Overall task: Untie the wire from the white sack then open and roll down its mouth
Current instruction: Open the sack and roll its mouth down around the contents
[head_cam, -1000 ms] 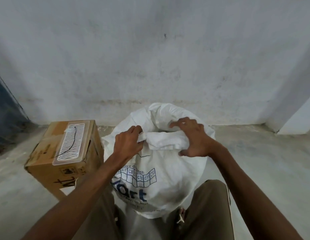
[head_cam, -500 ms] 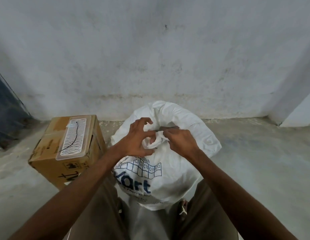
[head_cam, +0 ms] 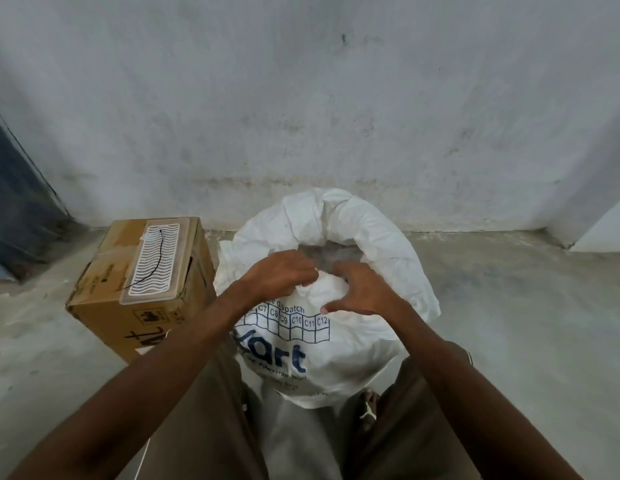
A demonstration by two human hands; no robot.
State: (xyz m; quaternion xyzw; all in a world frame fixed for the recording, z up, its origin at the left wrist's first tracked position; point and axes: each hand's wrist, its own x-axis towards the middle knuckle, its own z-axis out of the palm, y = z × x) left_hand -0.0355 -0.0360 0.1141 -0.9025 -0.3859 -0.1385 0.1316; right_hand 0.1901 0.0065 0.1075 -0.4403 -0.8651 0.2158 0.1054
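Note:
A white sack [head_cam: 339,344] with blue print stands on the floor between my knees. Its mouth is open, and the far rim [head_cam: 364,223] is rolled outward into a thick band. My left hand [head_cam: 280,277] and my right hand [head_cam: 362,292] sit close together at the near rim, both pinching the bunched white fabric there. A thin black wire [head_cam: 152,263] lies on the patterned lid on top of the cardboard box at the left, apart from the sack. The sack's inside looks dark and I cannot make out its contents.
A brown cardboard box [head_cam: 142,317] stands just left of the sack, with a translucent lid [head_cam: 156,261] on it. A stained white wall [head_cam: 301,116] rises right behind the sack. Grey concrete floor [head_cam: 526,323] spreads to the right. My knees flank the sack.
My hands came together from a wide grip on the near rim to its middle. The mouth now gapes wider and the far rim shows as a rolled band.

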